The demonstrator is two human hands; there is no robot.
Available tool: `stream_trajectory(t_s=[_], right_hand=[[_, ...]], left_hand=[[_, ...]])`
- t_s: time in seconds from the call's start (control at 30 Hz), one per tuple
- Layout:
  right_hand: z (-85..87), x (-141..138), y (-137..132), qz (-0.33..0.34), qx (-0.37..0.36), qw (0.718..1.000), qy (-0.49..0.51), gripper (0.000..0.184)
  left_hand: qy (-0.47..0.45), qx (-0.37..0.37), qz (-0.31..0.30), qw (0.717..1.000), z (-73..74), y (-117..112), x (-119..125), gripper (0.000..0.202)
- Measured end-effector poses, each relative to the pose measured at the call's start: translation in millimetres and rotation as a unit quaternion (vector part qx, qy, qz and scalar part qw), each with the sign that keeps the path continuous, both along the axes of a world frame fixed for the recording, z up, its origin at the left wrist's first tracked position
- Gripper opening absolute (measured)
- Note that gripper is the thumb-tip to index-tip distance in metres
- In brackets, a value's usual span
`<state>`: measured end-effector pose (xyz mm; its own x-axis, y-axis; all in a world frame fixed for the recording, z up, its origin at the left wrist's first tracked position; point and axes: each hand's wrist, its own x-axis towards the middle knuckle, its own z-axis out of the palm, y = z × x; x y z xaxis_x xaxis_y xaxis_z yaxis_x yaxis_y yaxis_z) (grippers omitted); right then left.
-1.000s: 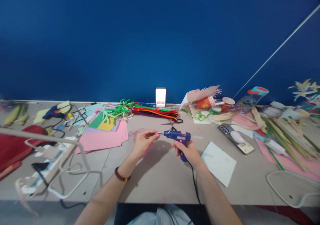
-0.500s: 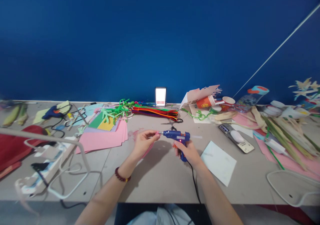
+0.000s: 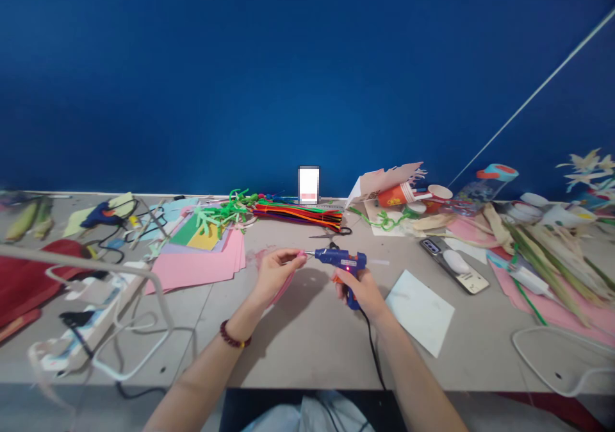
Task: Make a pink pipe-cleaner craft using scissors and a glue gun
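Grey craft table (image 3: 307, 348) spans the scene from left to right. Right hand (image 3: 364, 293) wraps closed around the grip of a blue hot-glue gun (image 3: 340, 260), whose metal nozzle (image 3: 310, 253) points left, just beside the left hand (image 3: 275, 275), its fingers pinched together on a narrow curved strip of pink paper (image 3: 287, 288). Black cord (image 3: 373, 348) trails toward the near table edge.

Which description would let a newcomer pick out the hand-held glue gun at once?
Below the blue wall, on the grey table, the right hand grips a blue hot glue gun. Its red light glows; the other blue gun lies unheld at far left.
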<state>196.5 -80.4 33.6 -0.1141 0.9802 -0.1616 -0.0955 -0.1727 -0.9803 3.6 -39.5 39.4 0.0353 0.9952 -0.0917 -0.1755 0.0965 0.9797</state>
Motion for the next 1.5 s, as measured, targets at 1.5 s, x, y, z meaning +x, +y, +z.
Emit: stream_trajectory(t_s=[1.5], right_hand=[[-8.5,0.0,-1.8,0.000,0.011,1.000,-0.008,0.041]], left_hand=[[-0.029,-0.022,-0.018,0.999,-3.6,0.7,-0.7,0.031]])
